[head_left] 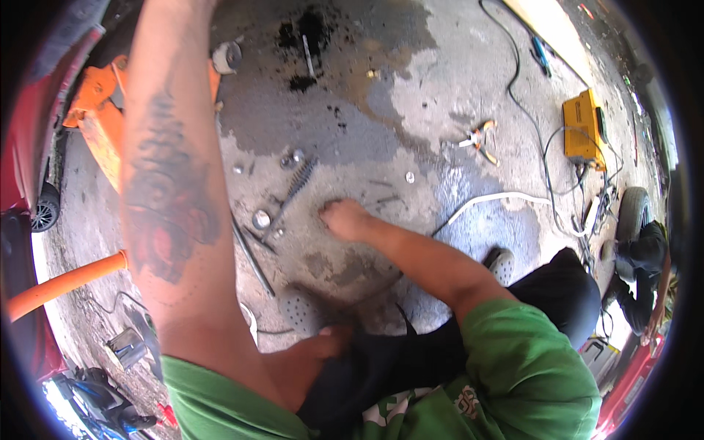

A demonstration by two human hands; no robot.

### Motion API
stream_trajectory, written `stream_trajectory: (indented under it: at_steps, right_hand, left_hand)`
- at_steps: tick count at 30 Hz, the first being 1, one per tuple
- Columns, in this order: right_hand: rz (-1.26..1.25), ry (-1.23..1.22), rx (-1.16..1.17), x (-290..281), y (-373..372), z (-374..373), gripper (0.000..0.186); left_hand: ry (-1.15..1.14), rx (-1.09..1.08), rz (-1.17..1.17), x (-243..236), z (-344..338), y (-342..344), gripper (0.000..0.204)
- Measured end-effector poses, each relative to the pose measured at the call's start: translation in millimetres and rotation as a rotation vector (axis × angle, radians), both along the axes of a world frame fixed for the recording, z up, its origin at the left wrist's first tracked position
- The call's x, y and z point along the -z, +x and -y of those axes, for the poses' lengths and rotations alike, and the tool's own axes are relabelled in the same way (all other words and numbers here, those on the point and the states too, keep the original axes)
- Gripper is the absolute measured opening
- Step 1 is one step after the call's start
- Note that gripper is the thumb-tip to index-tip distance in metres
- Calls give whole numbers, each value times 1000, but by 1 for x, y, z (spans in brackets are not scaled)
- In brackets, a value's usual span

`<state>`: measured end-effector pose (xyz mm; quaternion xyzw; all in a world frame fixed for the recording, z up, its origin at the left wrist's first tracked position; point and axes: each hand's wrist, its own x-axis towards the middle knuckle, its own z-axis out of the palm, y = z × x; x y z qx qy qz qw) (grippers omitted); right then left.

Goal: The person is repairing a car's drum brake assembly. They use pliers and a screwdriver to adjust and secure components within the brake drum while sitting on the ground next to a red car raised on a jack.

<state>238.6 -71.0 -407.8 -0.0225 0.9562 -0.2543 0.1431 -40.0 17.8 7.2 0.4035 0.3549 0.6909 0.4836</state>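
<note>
My tattooed left forearm rises past the top edge beside an orange jack (99,99); that hand is out of view. My right hand (339,218) is down on the stained concrete with fingers curled, what they hold, if anything, hidden. Just left of it lie a threaded rod with a coil (299,181), a metal ring (262,218) and several small metal parts. A long dark bar (253,260) lies farther left. Thin pieces (381,199) lie right of my hand.
Pliers (480,141), a yellow machine (583,132) with cables and a white hose (499,198) lie to the right, with another person (642,264) crouching beside a tyre (634,209). An orange pole (66,286) and red bodywork (18,154) are at left. My clog (299,312) is below.
</note>
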Motion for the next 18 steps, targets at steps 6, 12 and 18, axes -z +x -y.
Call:
stream_trajectory:
  at_steps: [6,12,18]
  right_hand:
    - [-302,-314,306,-62,-49,-41,34]
    - [-1065,-440,798,-212,-87,-102,30]
    - [-1559,-498,650,-319,-100,-130,30]
  left_hand:
    - [71,-519,-442,19,10,33,52]
    - [91,-518,-473,15,12,33,49]
    - [99,-541,-515,17,11,30,45]
